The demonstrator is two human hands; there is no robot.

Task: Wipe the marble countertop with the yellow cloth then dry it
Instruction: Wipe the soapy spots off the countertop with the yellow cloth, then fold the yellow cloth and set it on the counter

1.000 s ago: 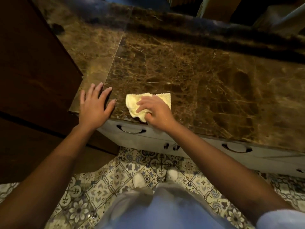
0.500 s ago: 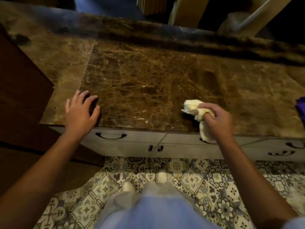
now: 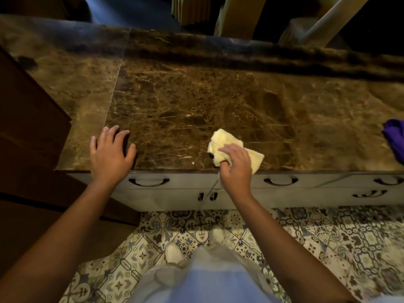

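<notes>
While wiping, right hand [image 3: 235, 166] clenched on yellow cloth [image 3: 227, 145], bunched for pressure at front edge of bench [image 3: 196, 101] | left hand [image 3: 110, 153] released, splayed flat, likely bracing | drying pending

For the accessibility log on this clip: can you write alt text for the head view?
A person's right hand presses a crumpled yellow cloth onto a brown veined marble countertop near its front edge, while the left hand rests flat on the stone. A purple cloth lies at the far right edge; patterned floor tiles show below.
</notes>
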